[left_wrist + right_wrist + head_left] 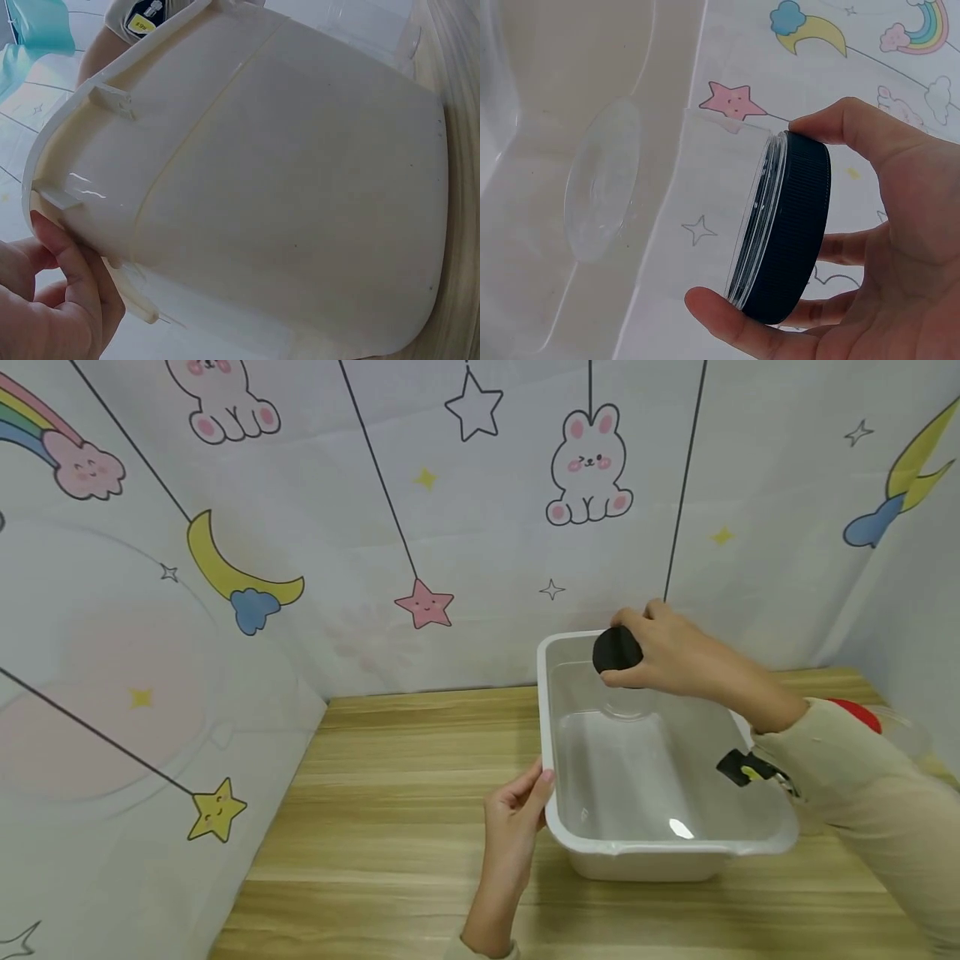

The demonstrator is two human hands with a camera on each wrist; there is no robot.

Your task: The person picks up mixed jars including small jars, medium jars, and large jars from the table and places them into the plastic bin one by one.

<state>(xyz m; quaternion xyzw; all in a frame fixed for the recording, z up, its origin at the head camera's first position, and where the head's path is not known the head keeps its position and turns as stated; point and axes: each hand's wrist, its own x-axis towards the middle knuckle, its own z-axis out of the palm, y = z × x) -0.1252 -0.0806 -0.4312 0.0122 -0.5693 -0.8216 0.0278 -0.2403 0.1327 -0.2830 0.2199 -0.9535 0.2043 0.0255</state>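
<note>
A white plastic basin (pixel 652 846) stands on the wooden table. At its left rim my left hand (pixel 513 818) pinches the edge between thumb and fingers; in the left wrist view the fingers (pixel 82 281) lie against the outside of the wall. Over the basin's far end my right hand (pixel 671 652) grips a clear jar by its ribbed black lid (pixel 617 652). From the right wrist view, the lid (pixel 791 232) sits on the jar, whose transparent body (pixel 705 176) points down toward the basin. Nothing shows between the jar's clear walls.
A clear container with a red lid (pixel 855 714) lies to the right of the basin, partly hidden by my right sleeve (pixel 870 793). Behind the wooden table (pixel 405 777) hangs a white cloth (pixel 315 485) printed with stars and rabbits.
</note>
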